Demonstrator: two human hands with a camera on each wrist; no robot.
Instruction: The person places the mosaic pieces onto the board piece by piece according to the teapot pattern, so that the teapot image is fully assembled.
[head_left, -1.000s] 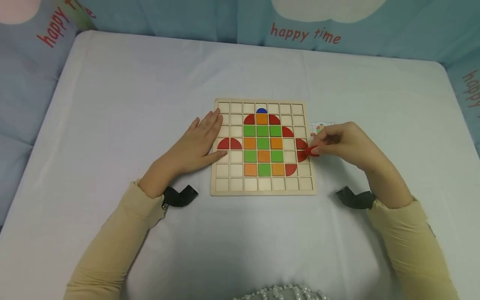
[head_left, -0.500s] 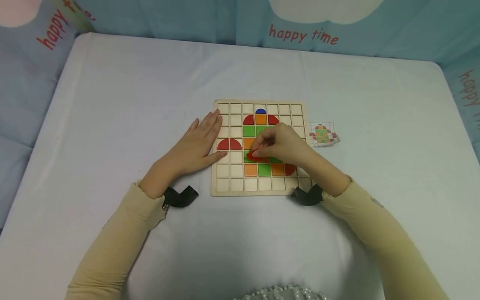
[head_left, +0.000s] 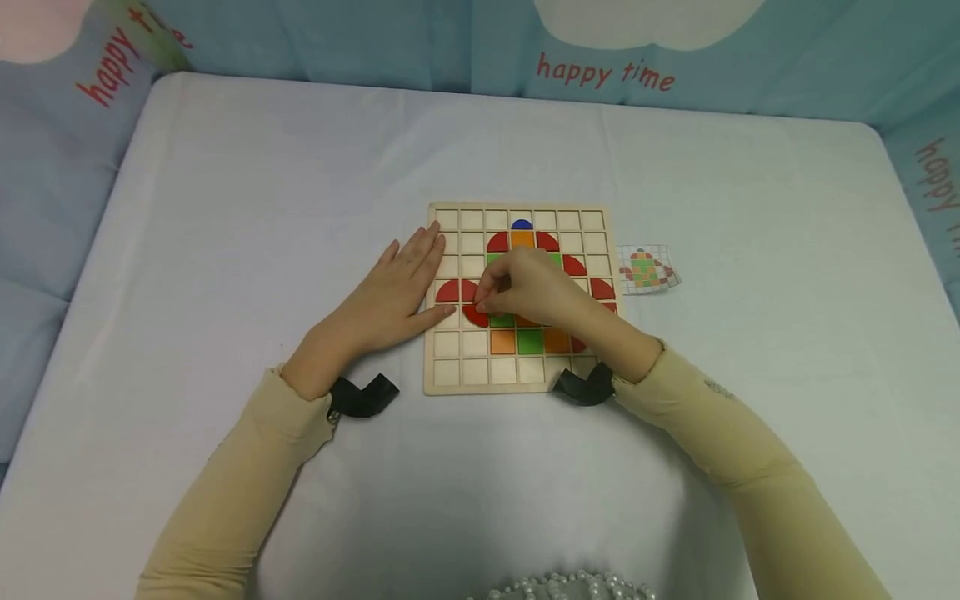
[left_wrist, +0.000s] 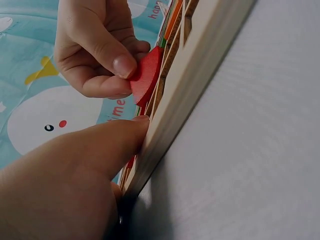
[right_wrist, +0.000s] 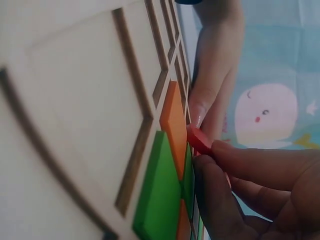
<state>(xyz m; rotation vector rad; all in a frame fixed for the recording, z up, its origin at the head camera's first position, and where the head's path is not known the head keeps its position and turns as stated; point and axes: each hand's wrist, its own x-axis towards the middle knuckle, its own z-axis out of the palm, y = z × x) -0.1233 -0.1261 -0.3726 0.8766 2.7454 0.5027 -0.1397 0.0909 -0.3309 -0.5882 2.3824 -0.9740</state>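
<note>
A wooden grid board (head_left: 529, 388) lies on the white table, with green and orange squares and red quarter-circle pieces set in its cells. My right hand (head_left: 536, 287) reaches over the middle of it and pinches a red quarter-circle piece (head_left: 475, 316) between thumb and fingers. In the left wrist view that red piece (left_wrist: 146, 77) stands tilted close over the grid. It is at the cell just below the right one of two red pieces (head_left: 447, 291) in the left columns. My left hand (head_left: 390, 292) rests flat with spread fingers on the board's left edge.
A small printed pattern card (head_left: 648, 269) lies right of the board, one corner creased. Black wrist mounts (head_left: 364, 396) stick out from both sleeves. A blue curtain (head_left: 360, 42) borders the far side of the white tabletop (head_left: 300, 158).
My right hand has moved left from beside the pattern card, across the board to its left columns, carrying the red quarter-circle piece. The card has come into full view. My left hand stays put.
</note>
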